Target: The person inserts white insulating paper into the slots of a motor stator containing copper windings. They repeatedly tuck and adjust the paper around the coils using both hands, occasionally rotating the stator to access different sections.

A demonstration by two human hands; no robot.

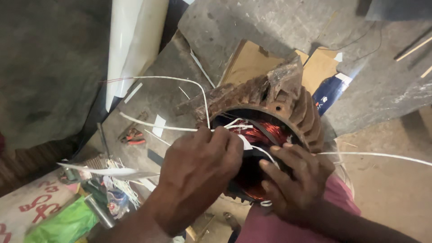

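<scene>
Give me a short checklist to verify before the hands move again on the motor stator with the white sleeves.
1. Left hand grips white sleeve at the stator mouth: ok.
2. Right hand steadies the lower rim: ok.
3. Copper winding visible inside: ok.
4. Long white sleeve trails free to the right: ok.
5. Red-handled pliers on the bench, apart from both hands: ok.
6. Sleeve seated fully in slot: cannot tell.

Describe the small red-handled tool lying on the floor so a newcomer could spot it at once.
Start at the rusty finned round motor housing that both hands work in. Go left past the left hand to the grey concrete floor; the red-handled pliers lie there beside a white paper strip. They are the only red tool among pale scraps.
</scene>
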